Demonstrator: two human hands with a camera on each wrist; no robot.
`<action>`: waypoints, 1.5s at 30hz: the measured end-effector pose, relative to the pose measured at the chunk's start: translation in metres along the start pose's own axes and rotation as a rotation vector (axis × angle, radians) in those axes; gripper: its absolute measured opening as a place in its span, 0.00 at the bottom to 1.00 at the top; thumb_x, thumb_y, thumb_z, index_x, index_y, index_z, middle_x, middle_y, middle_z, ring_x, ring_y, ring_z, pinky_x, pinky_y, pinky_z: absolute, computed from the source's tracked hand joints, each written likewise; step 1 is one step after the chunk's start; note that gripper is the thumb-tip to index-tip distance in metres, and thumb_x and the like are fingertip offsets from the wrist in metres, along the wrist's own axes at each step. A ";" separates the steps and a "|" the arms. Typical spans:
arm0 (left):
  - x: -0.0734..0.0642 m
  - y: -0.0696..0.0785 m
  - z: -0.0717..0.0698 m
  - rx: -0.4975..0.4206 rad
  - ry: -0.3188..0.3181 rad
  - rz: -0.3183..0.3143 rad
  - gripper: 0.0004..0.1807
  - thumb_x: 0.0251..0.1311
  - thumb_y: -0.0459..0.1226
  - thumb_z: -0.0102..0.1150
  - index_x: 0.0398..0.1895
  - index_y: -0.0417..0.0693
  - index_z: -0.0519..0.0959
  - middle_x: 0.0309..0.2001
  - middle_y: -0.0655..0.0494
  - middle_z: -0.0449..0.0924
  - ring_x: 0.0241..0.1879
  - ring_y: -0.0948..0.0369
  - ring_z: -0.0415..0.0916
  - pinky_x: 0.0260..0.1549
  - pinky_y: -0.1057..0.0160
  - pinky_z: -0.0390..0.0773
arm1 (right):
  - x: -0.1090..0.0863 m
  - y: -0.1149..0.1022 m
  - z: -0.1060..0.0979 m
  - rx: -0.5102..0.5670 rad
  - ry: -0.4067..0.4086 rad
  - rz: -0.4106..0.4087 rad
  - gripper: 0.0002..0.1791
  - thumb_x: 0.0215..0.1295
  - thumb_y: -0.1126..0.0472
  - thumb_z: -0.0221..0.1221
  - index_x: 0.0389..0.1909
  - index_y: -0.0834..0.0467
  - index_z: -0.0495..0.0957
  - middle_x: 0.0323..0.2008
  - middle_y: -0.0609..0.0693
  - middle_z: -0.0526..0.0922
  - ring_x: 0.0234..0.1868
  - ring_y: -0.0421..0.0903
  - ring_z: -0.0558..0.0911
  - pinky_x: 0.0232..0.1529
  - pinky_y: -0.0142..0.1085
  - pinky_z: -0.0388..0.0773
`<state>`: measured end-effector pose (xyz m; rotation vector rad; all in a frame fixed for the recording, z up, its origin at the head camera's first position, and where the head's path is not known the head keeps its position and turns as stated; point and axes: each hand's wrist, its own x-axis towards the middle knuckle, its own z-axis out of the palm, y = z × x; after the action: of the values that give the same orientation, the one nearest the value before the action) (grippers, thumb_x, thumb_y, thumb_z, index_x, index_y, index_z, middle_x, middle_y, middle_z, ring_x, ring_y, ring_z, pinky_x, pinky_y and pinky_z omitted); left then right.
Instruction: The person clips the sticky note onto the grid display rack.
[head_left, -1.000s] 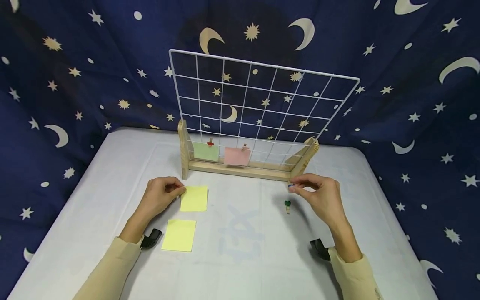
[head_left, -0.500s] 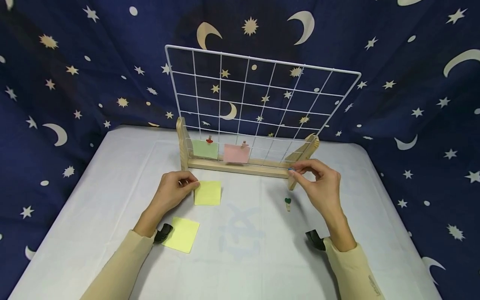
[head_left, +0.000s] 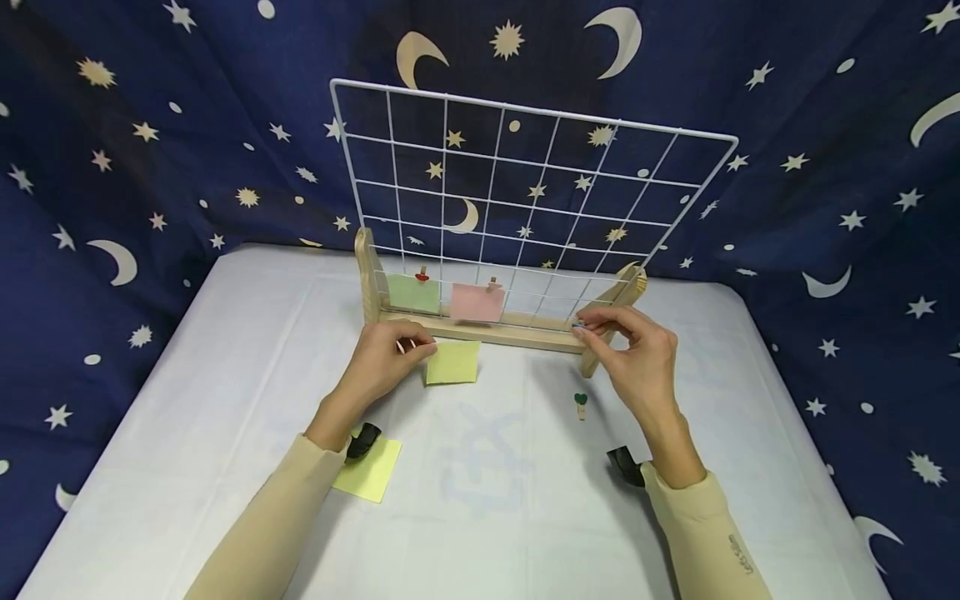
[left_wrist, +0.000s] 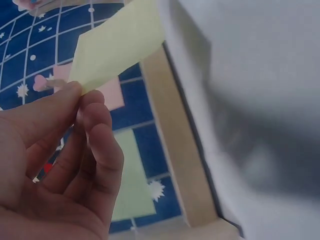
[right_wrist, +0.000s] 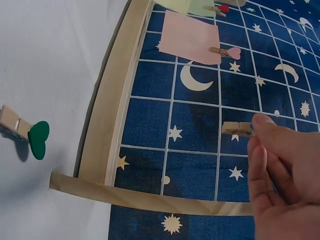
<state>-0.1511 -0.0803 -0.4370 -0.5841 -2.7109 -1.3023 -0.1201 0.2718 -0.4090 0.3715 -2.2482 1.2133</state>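
My left hand (head_left: 386, 358) pinches a yellow sticky note (head_left: 453, 362) by its left corner, held up in front of the wooden base. In the left wrist view the note (left_wrist: 117, 45) overlaps a pink note (left_wrist: 115, 95). My right hand (head_left: 633, 354) pinches a small wooden clothespin (right_wrist: 236, 128) between thumb and fingertips, in front of the grid's lower right; a bit of blue shows at the fingertips. A white wire grid (head_left: 536, 179) in a wooden stand carries a green note (head_left: 414, 293) and a pink note (head_left: 476, 303), each clipped with a clothespin.
A second yellow note (head_left: 378, 471) lies on the white table, partly under my left wrist. Near my right hand lies a clothespin with a green heart (head_left: 581, 404). Behind the table hangs a dark blue curtain (head_left: 187, 108) with moons and stars.
My left hand has lifted the yellow note from the left of the table and carried it right and toward the grid. My right hand has moved slightly forward with the clothespin.
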 end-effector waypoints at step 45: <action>0.073 0.081 0.067 0.106 0.107 0.085 0.02 0.63 0.37 0.75 0.32 0.51 0.92 0.27 0.59 0.88 0.27 0.62 0.83 0.34 0.61 0.78 | 0.027 -0.005 0.016 -0.162 0.002 -0.135 0.09 0.61 0.68 0.73 0.43 0.61 0.89 0.39 0.52 0.89 0.35 0.46 0.87 0.45 0.26 0.77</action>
<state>-0.1826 0.0389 -0.4028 -0.5938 -2.6190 -1.1280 -0.1451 0.2562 -0.3973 0.4511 -2.2615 0.9558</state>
